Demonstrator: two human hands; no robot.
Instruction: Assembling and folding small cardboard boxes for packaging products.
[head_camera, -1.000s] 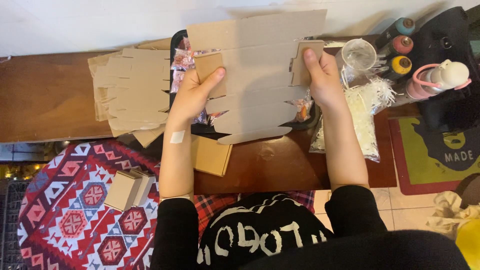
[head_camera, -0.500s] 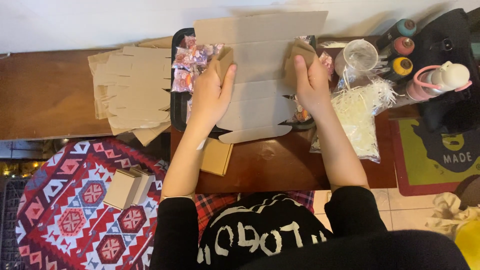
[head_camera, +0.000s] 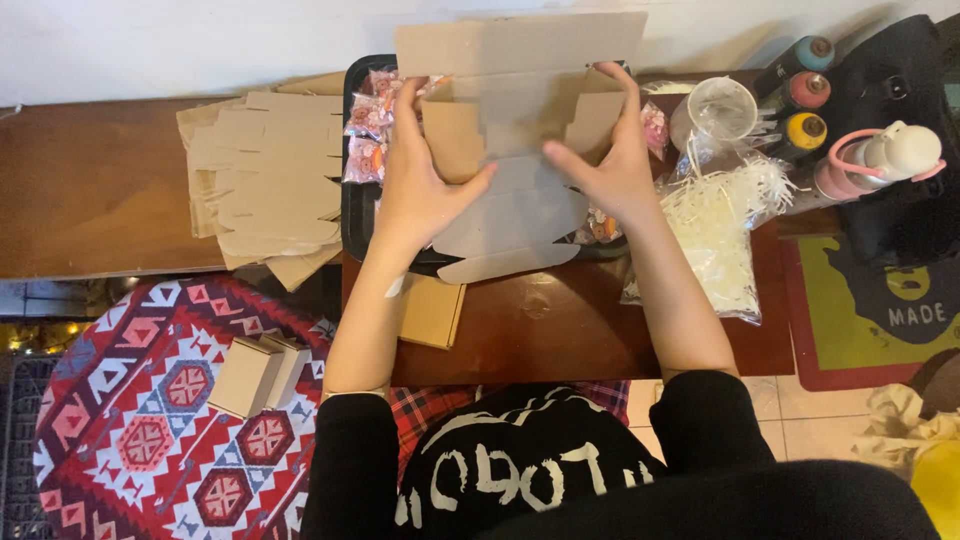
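Head view: both hands folding a flat cardboard box blank.
Left hand (head_camera: 418, 190) and right hand (head_camera: 610, 170) each clamp a side flap of the box blank (head_camera: 510, 150) (half-formed), over a black tray (head_camera: 352, 215) on the wooden table (head_camera: 560, 320).

At the top centre of the frame I see a flat brown cardboard box blank (head_camera: 520, 110), partly folded, its side flaps bent up under my left hand (head_camera: 420, 190) and right hand (head_camera: 610, 170). To its left, in the upper left, lies a stack of unfolded brown cardboard blanks (head_camera: 265, 175) on the desk. Small clear candy packets with pink and orange contents (head_camera: 365, 135) sit just beside the blank's left edge. A clear plastic bag of white shredded paper (head_camera: 715, 235) lies right of centre. Below centre, a small closed brown cardboard box (head_camera: 432, 310) rests at the desk edge; two more small brown boxes (head_camera: 258, 375) sit on the patterned rug, lower left.
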